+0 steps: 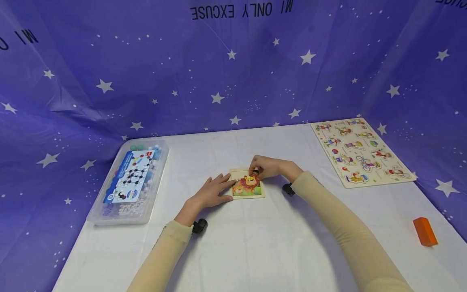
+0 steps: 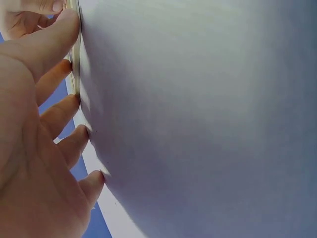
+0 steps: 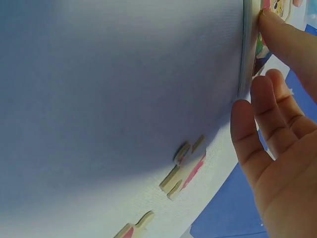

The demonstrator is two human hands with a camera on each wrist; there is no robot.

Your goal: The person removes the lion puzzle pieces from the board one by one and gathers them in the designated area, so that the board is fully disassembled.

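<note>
A small wooden jigsaw puzzle [image 1: 248, 187] with a lion picture lies in a pale frame at the middle of the table. My left hand [image 1: 212, 192] rests at its left side, fingers spread and fairly straight, touching the frame; the left wrist view shows the thumb and fingertips along the frame's edge. Over the upper right corner, my right hand [image 1: 265, 166] bends its fingers down and pinches a small dark-and-red puzzle piece [image 1: 256, 172]. From the right wrist, the thumb [image 3: 285, 37] shows at the puzzle edge; the index fingertip is hidden.
At the left stands a clear plastic case [image 1: 155, 190] with a blue molecule label and small parts inside. A wooden peg board [image 1: 337, 162] with several figures lies at the back right. An orange block [image 1: 425, 232] sits near the right edge. Purple star-patterned cloth [image 1: 219, 81] hangs behind.
</note>
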